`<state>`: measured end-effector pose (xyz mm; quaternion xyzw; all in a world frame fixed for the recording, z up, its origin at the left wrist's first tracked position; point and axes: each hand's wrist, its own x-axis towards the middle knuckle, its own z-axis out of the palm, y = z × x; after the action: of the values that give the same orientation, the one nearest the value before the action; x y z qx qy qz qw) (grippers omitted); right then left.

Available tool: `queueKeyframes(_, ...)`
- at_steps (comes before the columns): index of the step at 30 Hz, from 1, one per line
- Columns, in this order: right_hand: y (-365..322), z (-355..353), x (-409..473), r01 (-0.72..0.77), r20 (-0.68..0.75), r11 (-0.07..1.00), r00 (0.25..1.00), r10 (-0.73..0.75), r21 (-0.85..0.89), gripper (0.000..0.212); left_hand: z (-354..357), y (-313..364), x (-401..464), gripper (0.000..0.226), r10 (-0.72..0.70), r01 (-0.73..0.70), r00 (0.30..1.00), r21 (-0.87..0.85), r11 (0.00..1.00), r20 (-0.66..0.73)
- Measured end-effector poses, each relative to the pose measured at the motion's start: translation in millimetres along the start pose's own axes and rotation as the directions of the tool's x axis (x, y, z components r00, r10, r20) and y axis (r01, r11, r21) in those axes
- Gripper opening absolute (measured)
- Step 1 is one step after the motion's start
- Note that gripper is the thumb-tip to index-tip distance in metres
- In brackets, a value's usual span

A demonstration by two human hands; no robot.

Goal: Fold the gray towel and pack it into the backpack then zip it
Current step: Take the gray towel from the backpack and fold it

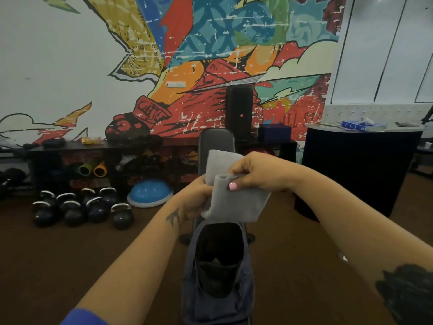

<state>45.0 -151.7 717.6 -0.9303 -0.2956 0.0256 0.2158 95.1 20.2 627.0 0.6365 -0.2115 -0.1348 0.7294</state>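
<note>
The gray towel (236,200) is folded small and held in the air, just above the backpack's mouth. My left hand (196,198) grips its left edge from behind. My right hand (255,172) pinches its upper fold, thumb on the front face. Below them the dark navy backpack (218,299) lies on a weight bench with its main compartment unzipped and gaping, its black inside showing. The towel hangs clear of the opening.
The black padded bench (216,143) runs away from me under the backpack. Several kettlebells (82,209) and a blue balance dome (150,193) sit on the brown floor at left. A low shelf (93,146) lines the mural wall. A black counter (360,170) stands at right.
</note>
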Motion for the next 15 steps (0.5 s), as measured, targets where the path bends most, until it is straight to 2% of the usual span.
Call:
queueKeyframes(3,4.1,-7.0,0.4,-0.036,-0.131,0.998,0.99,0.043,0.05,0.02,7.3,-2.5,-2.9,0.013,-0.05,0.052,0.999,-0.072,0.996,0.017)
queueKeyframes(5,8.4,-10.0,2.4,-0.077,-0.202,0.994,0.975,0.092,0.082,0.018,10.2,-3.7,-4.7,0.016,-0.09,0.095,0.995,-0.116,0.989,0.051)
queueKeyframes(9,17.8,-10.3,5.4,-0.131,-0.259,0.984,0.953,0.159,0.121,0.019,14.4,-1.2,-8.8,0.023,-0.079,0.092,0.987,-0.086,0.992,0.143)
queueKeyframes(12,23.0,-8.8,6.0,-0.162,-0.272,0.972,0.94,0.205,0.17,0.023,15.5,2.2,-12.3,0.033,-0.091,0.111,0.971,-0.076,0.991,0.221)
queueKeyframes(15,26.0,-8.4,7.1,-0.191,-0.231,0.969,0.947,0.224,0.157,0.031,15.8,2.3,-13.1,0.037,-0.112,0.133,0.964,-0.07,0.989,0.242)
